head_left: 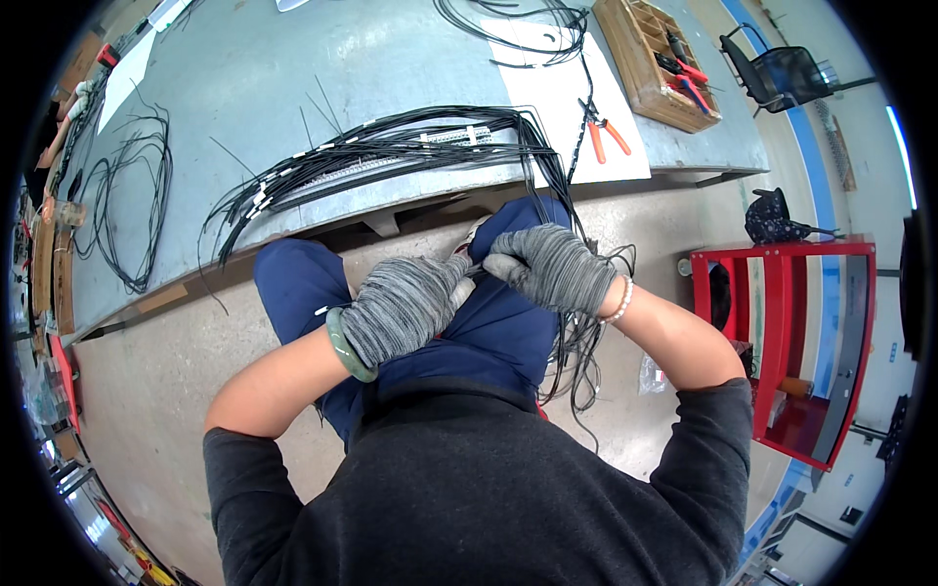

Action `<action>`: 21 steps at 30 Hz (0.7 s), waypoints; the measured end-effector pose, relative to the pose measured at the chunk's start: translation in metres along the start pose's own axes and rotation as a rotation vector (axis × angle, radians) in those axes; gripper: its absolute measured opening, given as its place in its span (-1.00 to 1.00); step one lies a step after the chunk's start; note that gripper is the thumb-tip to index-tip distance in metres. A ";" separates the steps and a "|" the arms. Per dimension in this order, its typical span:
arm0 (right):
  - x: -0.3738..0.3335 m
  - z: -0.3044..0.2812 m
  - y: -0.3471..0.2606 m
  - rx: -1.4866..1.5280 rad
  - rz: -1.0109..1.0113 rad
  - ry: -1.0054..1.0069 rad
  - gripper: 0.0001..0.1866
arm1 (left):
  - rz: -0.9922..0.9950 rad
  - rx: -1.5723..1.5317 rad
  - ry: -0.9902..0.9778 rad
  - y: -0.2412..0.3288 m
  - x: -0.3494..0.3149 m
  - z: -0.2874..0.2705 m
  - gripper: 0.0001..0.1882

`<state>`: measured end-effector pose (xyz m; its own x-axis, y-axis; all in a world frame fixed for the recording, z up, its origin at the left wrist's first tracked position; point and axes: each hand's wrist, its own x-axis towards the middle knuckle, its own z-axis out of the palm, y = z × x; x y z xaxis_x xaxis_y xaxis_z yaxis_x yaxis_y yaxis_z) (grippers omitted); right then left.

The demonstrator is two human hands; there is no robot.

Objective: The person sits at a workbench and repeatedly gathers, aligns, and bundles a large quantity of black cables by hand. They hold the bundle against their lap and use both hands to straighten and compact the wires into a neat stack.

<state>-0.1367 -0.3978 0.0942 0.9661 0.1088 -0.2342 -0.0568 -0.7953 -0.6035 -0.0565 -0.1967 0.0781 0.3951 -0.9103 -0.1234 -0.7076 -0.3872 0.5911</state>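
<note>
Both my hands wear grey knitted gloves and meet above my lap. My left hand (405, 305) is closed, its fingertips pinching a thin black cable (477, 272) of which only a short dark bit shows. My right hand (550, 271) is closed too, thumb and fingers pressed together at the same spot; the cable's end is hidden by the gloves. Just beyond, on the table, lies a long bundle of black cables (381, 139) with white tags. It rests along a slotted grey strip (352, 174), and some cables hang over the table's edge beside my right knee.
On the grey metal table (293, 59) are orange-handled pliers (608, 142) on white paper (547, 93), a wooden tool box (650, 68) and a loose cable coil (127, 205). More cables (583, 356) hang to the floor at my right. A red cart (772, 342) stands farther right.
</note>
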 end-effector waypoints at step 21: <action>-0.034 -0.031 0.044 0.231 -0.098 -0.110 -0.72 | -0.026 -0.635 -0.219 -0.091 -0.054 -0.044 -0.73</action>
<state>-0.1643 -0.4552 0.0987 0.9374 0.2527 -0.2398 -0.0324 -0.6222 -0.7822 0.0122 -0.1059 0.0663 0.2323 -0.9364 -0.2630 -0.1910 -0.3090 0.9317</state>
